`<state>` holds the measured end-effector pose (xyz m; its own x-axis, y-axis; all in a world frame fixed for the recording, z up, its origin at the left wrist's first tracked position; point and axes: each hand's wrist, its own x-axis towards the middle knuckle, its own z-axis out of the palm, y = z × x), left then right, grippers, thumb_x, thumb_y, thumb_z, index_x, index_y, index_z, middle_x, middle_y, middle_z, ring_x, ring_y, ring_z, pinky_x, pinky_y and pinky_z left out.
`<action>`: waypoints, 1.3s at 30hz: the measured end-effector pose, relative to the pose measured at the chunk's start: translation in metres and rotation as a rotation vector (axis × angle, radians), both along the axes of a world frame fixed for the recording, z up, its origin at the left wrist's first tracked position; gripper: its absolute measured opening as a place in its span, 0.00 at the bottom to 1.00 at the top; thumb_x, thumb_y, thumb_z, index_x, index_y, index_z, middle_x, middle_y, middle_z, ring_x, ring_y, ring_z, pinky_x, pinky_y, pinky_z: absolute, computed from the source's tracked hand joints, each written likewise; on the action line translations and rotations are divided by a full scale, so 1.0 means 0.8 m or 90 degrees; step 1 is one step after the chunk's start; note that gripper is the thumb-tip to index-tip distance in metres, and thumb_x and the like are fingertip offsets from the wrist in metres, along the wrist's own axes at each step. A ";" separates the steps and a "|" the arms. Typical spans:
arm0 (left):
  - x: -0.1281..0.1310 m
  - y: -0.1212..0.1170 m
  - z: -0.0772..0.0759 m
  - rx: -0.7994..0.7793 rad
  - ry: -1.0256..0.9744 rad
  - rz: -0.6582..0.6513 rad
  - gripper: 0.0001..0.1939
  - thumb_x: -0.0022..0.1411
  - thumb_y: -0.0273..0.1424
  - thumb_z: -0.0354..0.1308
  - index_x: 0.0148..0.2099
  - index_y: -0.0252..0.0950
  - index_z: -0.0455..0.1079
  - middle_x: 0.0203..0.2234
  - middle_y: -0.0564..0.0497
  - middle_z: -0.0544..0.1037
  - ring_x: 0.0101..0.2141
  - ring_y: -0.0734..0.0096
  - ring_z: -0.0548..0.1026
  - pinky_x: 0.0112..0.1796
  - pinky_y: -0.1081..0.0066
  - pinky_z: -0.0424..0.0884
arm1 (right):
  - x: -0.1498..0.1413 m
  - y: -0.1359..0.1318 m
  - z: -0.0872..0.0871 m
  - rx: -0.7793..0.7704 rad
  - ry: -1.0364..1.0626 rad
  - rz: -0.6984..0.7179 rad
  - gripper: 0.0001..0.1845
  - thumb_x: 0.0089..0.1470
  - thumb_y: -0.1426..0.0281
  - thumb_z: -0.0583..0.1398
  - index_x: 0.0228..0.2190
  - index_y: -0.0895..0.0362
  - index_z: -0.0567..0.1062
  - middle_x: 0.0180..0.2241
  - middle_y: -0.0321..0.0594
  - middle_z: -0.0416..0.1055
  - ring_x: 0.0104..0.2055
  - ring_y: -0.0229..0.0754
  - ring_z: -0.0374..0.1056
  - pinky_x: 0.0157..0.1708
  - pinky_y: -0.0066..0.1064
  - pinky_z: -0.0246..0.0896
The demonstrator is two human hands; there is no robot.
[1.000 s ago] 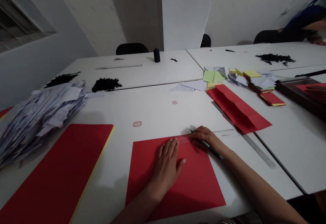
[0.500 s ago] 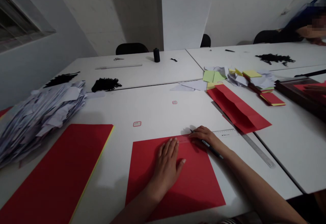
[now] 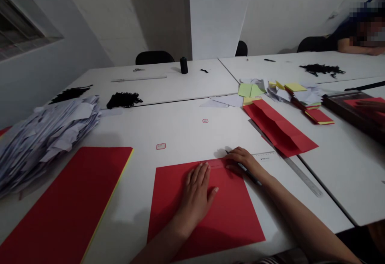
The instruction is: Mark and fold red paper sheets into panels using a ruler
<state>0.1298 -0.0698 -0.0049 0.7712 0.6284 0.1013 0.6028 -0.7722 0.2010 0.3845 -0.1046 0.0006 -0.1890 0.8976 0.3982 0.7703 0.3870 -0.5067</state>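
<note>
A square sheet of red paper [image 3: 222, 216] lies flat on the white table in front of me. My left hand [image 3: 197, 192] rests on it, palm down with fingers spread, the fingertips near the far edge. A clear ruler [image 3: 264, 158] lies along that far edge, partly over the red sheet and reaching out to the right. My right hand [image 3: 245, 164] is at the sheet's far right corner, over the ruler. Its fingers are closed on a black pen [image 3: 249, 174], whose tip points away to the left.
On the left lie a stack of red paper [image 3: 69, 200] and a heap of paper scraps [image 3: 57, 136]. A folded red sheet [image 3: 279, 129] and a metal ruler [image 3: 303, 178] lie right. Farther off are a black thread spool [image 3: 183, 65] and black cord bundles [image 3: 124, 99]. Another person's hand [image 3: 371, 104] shows right.
My hands, the pen and the red sheet hold nearly the same places. The view has shifted slightly. At the far right, another person's arm and head have moved a little.
</note>
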 end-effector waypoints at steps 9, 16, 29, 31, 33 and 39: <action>-0.001 -0.001 -0.001 0.001 -0.019 -0.002 0.30 0.69 0.42 0.46 0.68 0.35 0.51 0.66 0.46 0.56 0.64 0.58 0.55 0.61 0.54 0.55 | -0.003 -0.001 0.006 0.002 0.006 -0.009 0.11 0.60 0.66 0.59 0.45 0.52 0.73 0.38 0.43 0.74 0.39 0.44 0.68 0.39 0.37 0.63; -0.001 0.000 -0.001 -0.015 -0.025 -0.005 0.30 0.69 0.42 0.45 0.69 0.36 0.50 0.66 0.46 0.56 0.65 0.58 0.55 0.61 0.53 0.55 | 0.001 -0.002 0.003 -0.036 0.077 -0.023 0.12 0.61 0.63 0.58 0.45 0.52 0.74 0.40 0.45 0.75 0.41 0.46 0.70 0.42 0.39 0.66; -0.001 0.001 -0.004 -0.006 -0.024 0.000 0.29 0.69 0.41 0.46 0.68 0.35 0.51 0.66 0.46 0.57 0.65 0.58 0.54 0.61 0.54 0.55 | -0.002 0.051 0.028 -0.253 0.431 -0.087 0.15 0.54 0.57 0.62 0.31 0.57 0.73 0.26 0.38 0.73 0.29 0.39 0.68 0.29 0.29 0.61; -0.001 0.001 -0.004 0.000 -0.033 -0.003 0.30 0.69 0.41 0.46 0.68 0.36 0.51 0.65 0.45 0.57 0.65 0.58 0.55 0.61 0.54 0.55 | -0.006 0.059 0.017 -0.262 0.429 -0.084 0.16 0.52 0.57 0.63 0.27 0.57 0.70 0.23 0.35 0.70 0.26 0.37 0.64 0.27 0.27 0.57; -0.001 0.002 -0.005 0.005 -0.034 -0.004 0.30 0.69 0.41 0.46 0.68 0.36 0.50 0.65 0.45 0.57 0.64 0.58 0.55 0.61 0.54 0.55 | -0.007 0.063 0.009 -0.253 0.405 -0.090 0.17 0.51 0.57 0.63 0.24 0.56 0.68 0.21 0.33 0.67 0.24 0.35 0.59 0.25 0.27 0.52; 0.000 0.003 -0.003 0.006 -0.013 -0.003 0.30 0.69 0.41 0.46 0.68 0.35 0.51 0.66 0.46 0.57 0.64 0.58 0.56 0.61 0.54 0.55 | -0.006 0.060 0.002 -0.237 0.376 -0.085 0.18 0.53 0.59 0.62 0.21 0.55 0.65 0.19 0.31 0.60 0.23 0.35 0.53 0.24 0.28 0.48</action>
<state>0.1296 -0.0677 -0.0070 0.7723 0.6232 0.1234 0.5945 -0.7774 0.2055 0.3796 -0.0565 0.0021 0.0846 0.9944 0.0630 0.3550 0.0290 -0.9344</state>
